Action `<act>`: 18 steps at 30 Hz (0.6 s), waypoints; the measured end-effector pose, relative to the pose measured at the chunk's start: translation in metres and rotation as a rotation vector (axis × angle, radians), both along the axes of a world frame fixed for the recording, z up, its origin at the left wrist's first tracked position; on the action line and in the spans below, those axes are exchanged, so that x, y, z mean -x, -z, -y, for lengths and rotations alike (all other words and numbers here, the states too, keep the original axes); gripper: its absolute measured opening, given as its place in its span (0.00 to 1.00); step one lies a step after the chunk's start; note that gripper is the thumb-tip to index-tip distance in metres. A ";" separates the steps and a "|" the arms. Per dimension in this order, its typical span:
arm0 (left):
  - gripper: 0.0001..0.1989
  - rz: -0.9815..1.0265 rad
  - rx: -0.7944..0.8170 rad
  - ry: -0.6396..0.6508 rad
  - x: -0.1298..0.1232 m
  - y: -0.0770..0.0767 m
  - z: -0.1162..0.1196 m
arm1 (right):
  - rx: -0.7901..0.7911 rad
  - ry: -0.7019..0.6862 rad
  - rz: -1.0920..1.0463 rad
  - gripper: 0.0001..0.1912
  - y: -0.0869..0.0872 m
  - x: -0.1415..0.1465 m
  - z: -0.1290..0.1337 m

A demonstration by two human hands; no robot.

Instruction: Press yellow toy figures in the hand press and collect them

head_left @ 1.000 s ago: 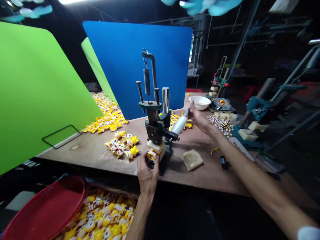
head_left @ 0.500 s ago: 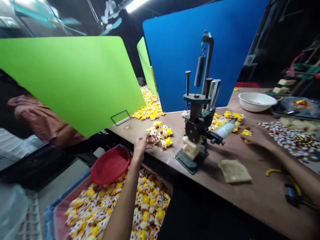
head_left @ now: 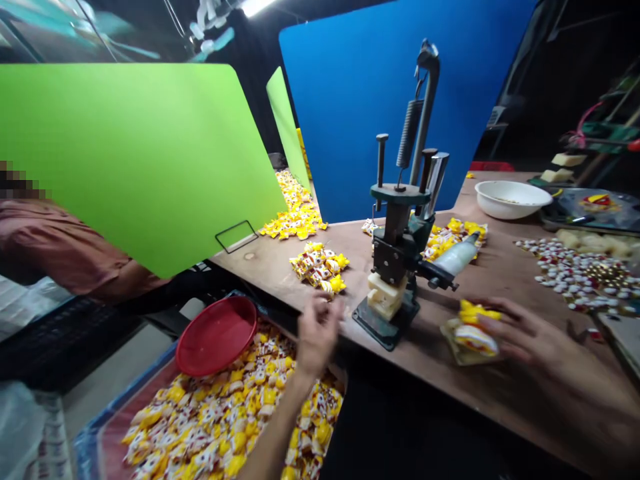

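So from the head cam: the right hand [head_left: 530, 337] has a yellow-and-white toy [head_left: 477, 327] pinched by its side, right over the pad [head_left: 453, 347] on the table [head_left: 273, 273]; can't tell if the toy actually touches the pad. The left hand [head_left: 317, 327] is curled, knuckles up, in front of the table's near edge and just below a small pile [head_left: 320, 267] of the same toys. It's too blurry at the fingertips to say if anything's in there. The press [head_left: 395, 253] stands between the hands, its base corner near that front edge, a cream block [head_left: 383, 297] low in its middle. Bare wood shows between the small pile and the press, and another stretch runs from the pad up to the bowl [head_left: 513, 211], so sideways room is decent on the right. Beads [head_left: 565, 270] spread beyond the right hand and crowd that side. The handle [head_left: 457, 257] pokes out to the right above the pad, so headroom's tighter there. Behind it all, the blue board [head_left: 390, 113] walls off the back. Below the front edge there's a tub [head_left: 95, 427] heaped with more toys, a red basin [head_left: 215, 337] resting on them.
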State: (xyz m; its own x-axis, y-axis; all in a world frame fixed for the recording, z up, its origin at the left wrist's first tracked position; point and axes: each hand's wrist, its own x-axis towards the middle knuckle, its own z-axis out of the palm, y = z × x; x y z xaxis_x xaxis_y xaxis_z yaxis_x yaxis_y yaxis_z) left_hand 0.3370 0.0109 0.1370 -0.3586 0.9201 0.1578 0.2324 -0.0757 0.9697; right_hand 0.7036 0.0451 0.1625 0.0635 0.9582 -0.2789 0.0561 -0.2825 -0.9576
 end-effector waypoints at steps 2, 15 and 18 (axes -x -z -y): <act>0.32 0.103 -0.050 0.269 -0.055 0.023 0.039 | 0.028 -0.101 -0.171 0.31 0.002 0.047 0.022; 0.20 -0.116 -0.254 -0.070 -0.065 0.053 0.003 | -0.103 -0.144 -0.209 0.25 0.038 0.099 0.016; 0.18 -0.112 -0.246 -0.037 -0.080 0.045 -0.013 | -0.147 -0.097 -0.192 0.23 0.036 0.064 0.001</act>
